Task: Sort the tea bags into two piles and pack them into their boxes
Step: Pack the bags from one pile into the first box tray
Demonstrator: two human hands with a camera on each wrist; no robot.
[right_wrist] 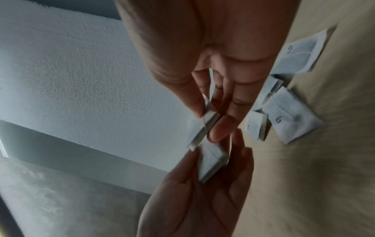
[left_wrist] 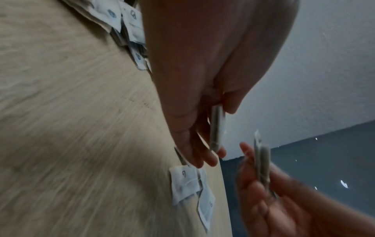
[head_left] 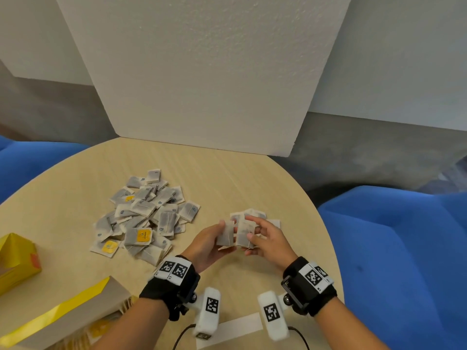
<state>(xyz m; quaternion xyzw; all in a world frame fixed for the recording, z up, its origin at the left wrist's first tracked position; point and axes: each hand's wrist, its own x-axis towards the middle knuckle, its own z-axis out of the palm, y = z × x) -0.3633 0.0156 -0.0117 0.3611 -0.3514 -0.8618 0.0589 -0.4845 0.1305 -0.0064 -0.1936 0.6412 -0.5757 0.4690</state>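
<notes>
Over the table's right half my two hands meet, each holding a tea bag. My left hand (head_left: pixel 222 238) grips a grey-white tea bag (head_left: pixel 225 233), seen edge-on in the left wrist view (left_wrist: pixel 217 128). My right hand (head_left: pixel 252 231) pinches another tea bag (head_left: pixel 243 236) between thumb and fingers (right_wrist: pixel 202 126). Just beyond them, a small pile of tea bags (head_left: pixel 255 214) with blue marks lies on the table (right_wrist: pixel 288 117). The big mixed pile (head_left: pixel 146 215), some bags with yellow tags, lies centre-left. Two yellow boxes (head_left: pixel 17 258) (head_left: pixel 63 317) sit at the near left.
A white foam board (head_left: pixel 202 72) stands on the round wooden table's (head_left: pixel 227 173) far edge. Blue seats (head_left: pixel 404 248) surround the table on the right and far left. A white tape strip (head_left: pixel 227 332) lies near the front edge.
</notes>
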